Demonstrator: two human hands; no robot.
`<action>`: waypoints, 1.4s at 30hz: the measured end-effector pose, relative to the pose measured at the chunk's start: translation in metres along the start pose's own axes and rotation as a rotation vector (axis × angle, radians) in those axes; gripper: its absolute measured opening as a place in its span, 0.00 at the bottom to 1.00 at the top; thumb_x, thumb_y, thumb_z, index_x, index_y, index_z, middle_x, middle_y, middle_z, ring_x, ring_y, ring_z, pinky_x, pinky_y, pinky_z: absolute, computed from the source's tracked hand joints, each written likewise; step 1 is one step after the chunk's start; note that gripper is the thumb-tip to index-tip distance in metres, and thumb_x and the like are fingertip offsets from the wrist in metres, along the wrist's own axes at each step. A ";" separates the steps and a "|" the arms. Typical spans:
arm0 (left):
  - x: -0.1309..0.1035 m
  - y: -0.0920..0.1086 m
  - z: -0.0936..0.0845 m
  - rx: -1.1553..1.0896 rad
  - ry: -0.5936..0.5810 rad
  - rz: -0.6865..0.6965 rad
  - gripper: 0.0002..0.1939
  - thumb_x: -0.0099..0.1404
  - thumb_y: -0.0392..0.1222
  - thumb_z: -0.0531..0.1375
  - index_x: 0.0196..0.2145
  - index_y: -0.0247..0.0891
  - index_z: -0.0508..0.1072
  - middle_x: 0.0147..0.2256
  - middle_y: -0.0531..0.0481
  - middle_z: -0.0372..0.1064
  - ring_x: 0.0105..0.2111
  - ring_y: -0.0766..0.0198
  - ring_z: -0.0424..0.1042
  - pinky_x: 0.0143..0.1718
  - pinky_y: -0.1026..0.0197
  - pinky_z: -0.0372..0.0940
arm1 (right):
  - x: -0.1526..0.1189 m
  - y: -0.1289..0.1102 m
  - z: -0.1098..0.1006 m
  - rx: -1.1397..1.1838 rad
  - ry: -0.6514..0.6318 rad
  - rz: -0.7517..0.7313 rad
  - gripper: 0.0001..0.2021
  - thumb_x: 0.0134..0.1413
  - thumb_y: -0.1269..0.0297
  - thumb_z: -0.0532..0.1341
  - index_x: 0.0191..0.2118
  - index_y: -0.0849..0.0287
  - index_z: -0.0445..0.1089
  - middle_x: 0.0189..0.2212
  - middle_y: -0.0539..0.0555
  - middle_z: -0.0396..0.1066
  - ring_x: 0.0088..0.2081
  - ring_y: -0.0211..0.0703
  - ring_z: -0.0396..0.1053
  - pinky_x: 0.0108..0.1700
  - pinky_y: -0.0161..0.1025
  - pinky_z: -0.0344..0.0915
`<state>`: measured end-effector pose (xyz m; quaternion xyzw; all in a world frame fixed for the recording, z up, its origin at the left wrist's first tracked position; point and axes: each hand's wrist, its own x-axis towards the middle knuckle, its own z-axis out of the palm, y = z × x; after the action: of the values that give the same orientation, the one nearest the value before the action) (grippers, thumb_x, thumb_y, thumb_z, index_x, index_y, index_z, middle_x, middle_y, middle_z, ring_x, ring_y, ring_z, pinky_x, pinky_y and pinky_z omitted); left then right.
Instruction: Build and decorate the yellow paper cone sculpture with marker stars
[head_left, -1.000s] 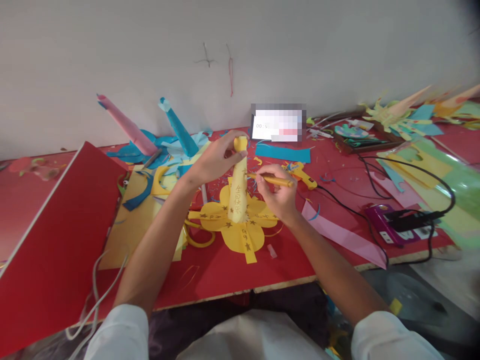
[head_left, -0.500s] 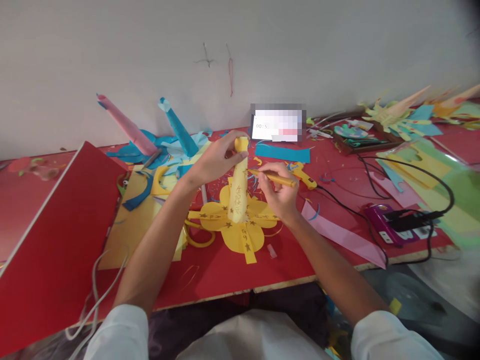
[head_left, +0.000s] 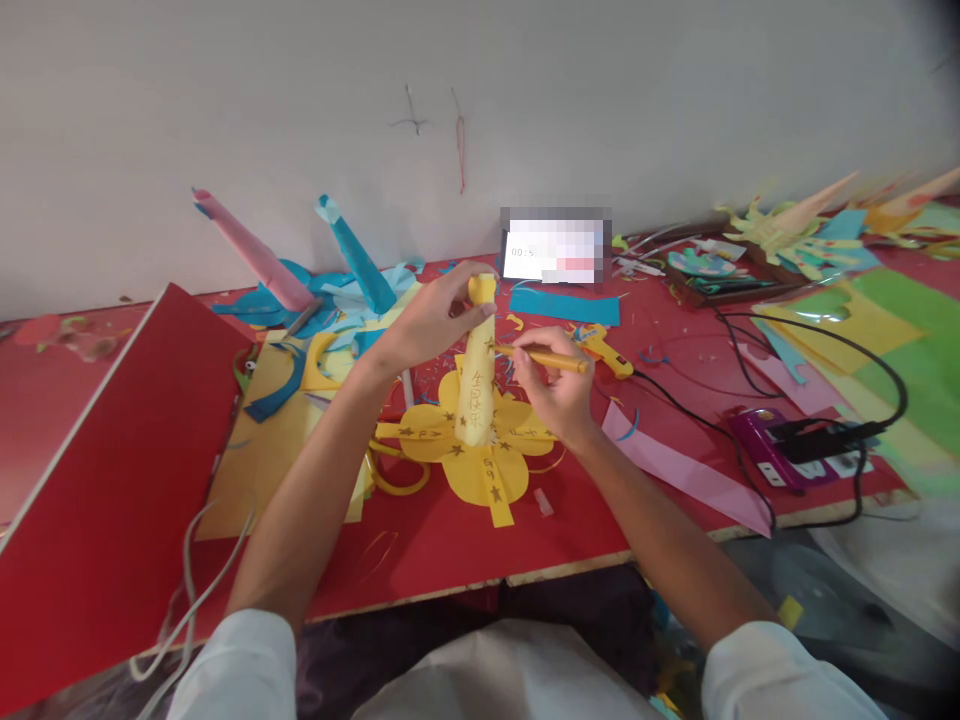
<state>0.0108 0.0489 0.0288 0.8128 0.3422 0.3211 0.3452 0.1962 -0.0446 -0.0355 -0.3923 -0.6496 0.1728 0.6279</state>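
An upright yellow paper tube (head_left: 476,390) with drawn characters and stars stands on a yellow petal-shaped paper base (head_left: 484,475), which bears more stars and letters. My left hand (head_left: 442,310) is closed round the top of the tube, fingers behind it and thumb in front. In my right hand (head_left: 559,385) is a gold-coloured pen (head_left: 551,359), pinched between the fingers, its tip at the tube's right side near a star. Yellow-handled scissors (head_left: 401,488) lie left of the base, partly hidden by it.
A yellow glue gun (head_left: 611,355) lies beyond my right hand. Pink paper (head_left: 690,475) and a purple power strip (head_left: 761,450) are on the right. Pink (head_left: 259,250) and blue (head_left: 356,255) cones stand back left; a red board (head_left: 112,480) leans at left.
The pen and my right hand have moved slightly left, bringing the tip to the tube. At the far right, the green and yellow sheets have shifted. My left hand stays in place.
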 end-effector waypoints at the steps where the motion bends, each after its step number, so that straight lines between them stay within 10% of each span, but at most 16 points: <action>1: 0.000 0.000 0.000 0.003 0.002 0.003 0.20 0.70 0.43 0.61 0.58 0.40 0.69 0.34 0.51 0.70 0.28 0.70 0.66 0.29 0.66 0.63 | 0.000 0.000 0.000 -0.010 0.011 0.006 0.03 0.67 0.61 0.61 0.42 0.53 0.71 0.34 0.49 0.73 0.29 0.37 0.72 0.34 0.40 0.70; 42: 0.001 0.001 0.000 0.021 0.002 -0.006 0.21 0.69 0.44 0.62 0.58 0.41 0.69 0.34 0.51 0.71 0.29 0.69 0.67 0.29 0.65 0.63 | 0.002 -0.003 -0.001 -0.048 0.000 0.026 0.07 0.67 0.57 0.59 0.38 0.53 0.70 0.31 0.50 0.72 0.31 0.39 0.72 0.35 0.41 0.72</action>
<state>0.0112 0.0491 0.0295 0.8151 0.3485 0.3170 0.3372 0.1960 -0.0456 -0.0319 -0.4156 -0.6485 0.1652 0.6160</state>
